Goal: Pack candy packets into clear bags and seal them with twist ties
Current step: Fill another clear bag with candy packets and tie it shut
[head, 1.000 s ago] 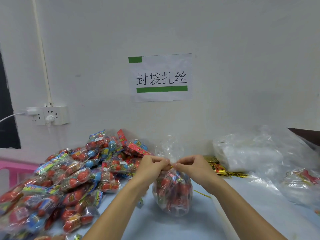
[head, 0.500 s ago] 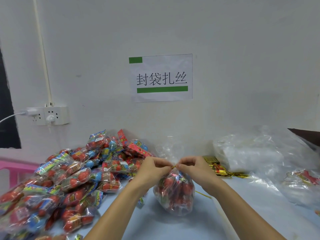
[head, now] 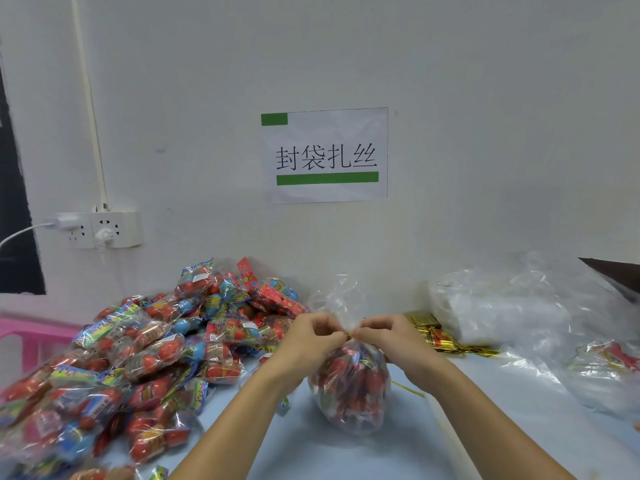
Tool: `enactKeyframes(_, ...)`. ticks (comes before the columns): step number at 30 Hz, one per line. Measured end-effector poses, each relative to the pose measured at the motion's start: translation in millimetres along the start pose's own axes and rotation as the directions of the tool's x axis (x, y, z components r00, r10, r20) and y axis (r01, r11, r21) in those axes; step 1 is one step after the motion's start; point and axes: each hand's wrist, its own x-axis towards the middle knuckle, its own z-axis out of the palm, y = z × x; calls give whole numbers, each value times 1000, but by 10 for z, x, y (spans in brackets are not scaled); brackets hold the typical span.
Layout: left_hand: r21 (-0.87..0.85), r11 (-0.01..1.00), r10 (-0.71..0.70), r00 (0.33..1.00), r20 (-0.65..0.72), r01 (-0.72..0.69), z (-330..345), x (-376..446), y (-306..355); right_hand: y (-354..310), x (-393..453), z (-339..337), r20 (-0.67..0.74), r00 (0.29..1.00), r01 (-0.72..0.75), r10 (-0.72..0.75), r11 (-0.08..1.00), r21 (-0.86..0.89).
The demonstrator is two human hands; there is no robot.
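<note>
A clear bag (head: 349,386) filled with red candy packets stands on the pale blue table (head: 346,455) in front of me. Its gathered neck fans out above my fingers. A gold twist tie (head: 348,336) wraps the neck. My left hand (head: 308,341) pinches the tie's left end and my right hand (head: 388,341) pinches the right end, fingertips almost touching. A loose gold tie (head: 408,389) lies on the table just right of the bag.
A large heap of candy packets (head: 138,358) covers the table's left half. A bundle of gold twist ties (head: 433,332) lies right of my hands, beside a stack of empty clear bags (head: 502,306). More crumpled plastic (head: 595,368) fills the far right. A pink crate (head: 27,337) sits at left.
Both hands stay at the bag's neck working the tie. The neck's plastic top has shifted slightly; the bag stays in place.
</note>
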Motion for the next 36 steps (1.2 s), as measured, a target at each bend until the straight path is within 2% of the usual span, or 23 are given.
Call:
enactKeyframes(13, -75, 997, -19, 1000, -11, 18, -18, -3, -41, -24, -33, 7, 63, 998, -24, 23, 1000, 12)
enactKeyframes(20, -143, 990, -1, 1000, -26, -3, 1, 4, -53, -43, -95, -51, 204, 979, -4, -2, 1000, 29)
enactKeyframes(36, -176, 984, -25, 999, -19, 22, 4, 22, -101, 45, -36, -27, 186, 980, 77, -74, 997, -11)
